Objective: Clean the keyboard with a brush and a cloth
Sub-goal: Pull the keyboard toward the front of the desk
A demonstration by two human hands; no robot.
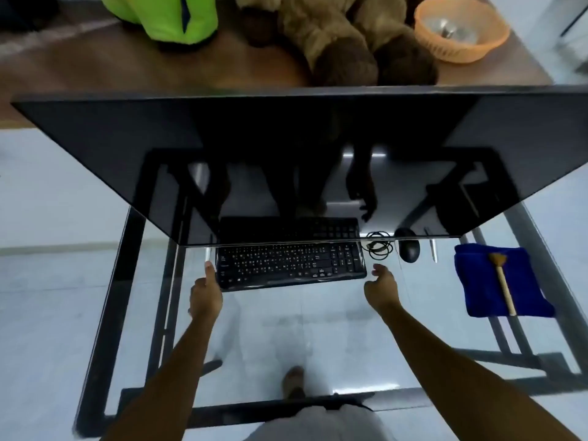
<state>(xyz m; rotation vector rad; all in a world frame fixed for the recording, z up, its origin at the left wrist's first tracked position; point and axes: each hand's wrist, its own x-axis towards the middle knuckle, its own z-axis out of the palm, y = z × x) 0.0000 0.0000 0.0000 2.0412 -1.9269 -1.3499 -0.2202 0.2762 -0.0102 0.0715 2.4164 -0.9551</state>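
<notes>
A black keyboard (pixel 289 261) lies on the glass desk (pixel 318 329), just in front of the dark monitor. My left hand (pixel 205 294) is at the keyboard's left end, its fingers touching that edge. Close to the keyboard's right front corner, my right hand (pixel 381 286) hovers with loosely curled fingers and holds nothing. Far right on the desk lies a folded blue cloth (pixel 477 281), and a wooden-handled brush (pixel 503 281) rests on top of it.
A large dark monitor (pixel 286 160) leans over the keyboard's far side. A coiled black cable (pixel 380 246), a black mouse (pixel 409 248) and a pen (pixel 433 249) lie right of the keyboard. Behind the monitor are plush toys and an orange basket (pixel 461 30).
</notes>
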